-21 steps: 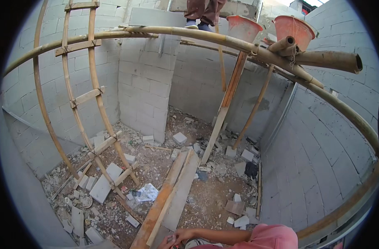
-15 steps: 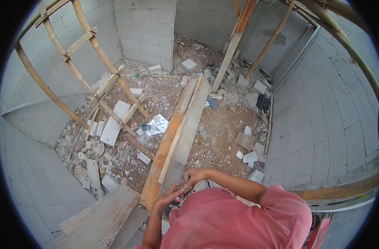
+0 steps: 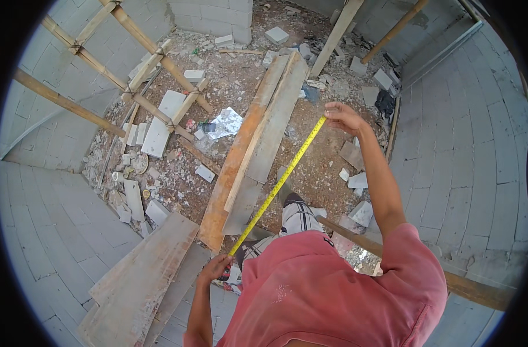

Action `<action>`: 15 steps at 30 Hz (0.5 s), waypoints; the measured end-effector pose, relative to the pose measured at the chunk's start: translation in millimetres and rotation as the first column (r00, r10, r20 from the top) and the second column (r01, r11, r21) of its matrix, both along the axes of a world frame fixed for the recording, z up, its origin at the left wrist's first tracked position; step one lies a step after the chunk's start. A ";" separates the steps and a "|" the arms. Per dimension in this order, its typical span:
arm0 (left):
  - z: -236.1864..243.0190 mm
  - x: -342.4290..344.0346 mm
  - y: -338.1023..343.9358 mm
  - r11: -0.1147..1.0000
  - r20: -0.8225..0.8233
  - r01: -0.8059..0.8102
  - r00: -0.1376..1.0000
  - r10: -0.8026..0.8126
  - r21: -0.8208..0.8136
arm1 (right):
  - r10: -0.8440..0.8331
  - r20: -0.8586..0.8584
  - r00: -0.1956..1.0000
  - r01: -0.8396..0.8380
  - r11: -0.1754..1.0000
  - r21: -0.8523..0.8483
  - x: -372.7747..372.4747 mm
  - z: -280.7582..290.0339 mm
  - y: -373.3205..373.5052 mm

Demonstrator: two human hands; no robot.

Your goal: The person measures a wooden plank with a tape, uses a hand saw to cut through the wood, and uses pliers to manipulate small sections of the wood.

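Observation:
A yellow tape measure (image 3: 278,186) stretches on a slant across the front of my body, its blade pulled out straight. Its near left end is gripped in my left hand (image 3: 216,268), fingers closed; the case does not show clearly there. My right hand (image 3: 343,117), arm reaching forward, pinches the far end of the blade between thumb and fingers. Left of the tape lie long narrow boards, one stained orange (image 3: 241,153) and one grey (image 3: 278,130), side by side.
A bamboo ladder-like frame (image 3: 142,95) stands at left. White blocks (image 3: 163,124) and rubble litter the dirt floor. Wide boards (image 3: 142,283) lean at lower left. A wooden pole (image 3: 472,289) crosses at right. Grey block walls (image 3: 466,168) surround the space.
My hands were together in front of my chest. Now the right hand has moved forward and right, drawing out the yellow blade, while the left has shifted slightly left. The view has tilted downward.

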State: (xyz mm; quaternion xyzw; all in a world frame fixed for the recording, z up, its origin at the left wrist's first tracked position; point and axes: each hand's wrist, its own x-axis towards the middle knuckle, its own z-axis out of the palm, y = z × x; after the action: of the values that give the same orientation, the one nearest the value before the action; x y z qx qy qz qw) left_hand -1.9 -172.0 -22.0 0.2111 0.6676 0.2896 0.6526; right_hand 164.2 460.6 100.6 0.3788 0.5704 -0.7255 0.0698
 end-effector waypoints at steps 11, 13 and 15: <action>-108.4 30.6 302.4 0.868 -0.075 -0.471 0.871 0.486 0.157 | -0.358 -0.017 0.933 0.342 0.904 -0.255 -67.0 -228.7 -199.0; -114.4 33.9 348.4 0.890 -0.074 -0.446 0.888 0.453 0.090 | -0.439 -0.053 0.897 0.431 0.894 -0.120 -63.9 -254.7 -169.3; -98.8 15.4 383.6 0.897 0.106 -0.417 0.895 0.434 -0.148 | -0.571 -0.017 0.821 0.570 0.817 0.091 -78.3 -285.5 -117.4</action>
State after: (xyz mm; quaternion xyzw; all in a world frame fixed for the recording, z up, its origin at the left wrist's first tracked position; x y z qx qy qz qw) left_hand 13.5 211.6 -120.8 -0.0007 0.6678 0.3981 0.6289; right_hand 85.8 343.2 -184.9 0.5390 0.4632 -0.6840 -0.1646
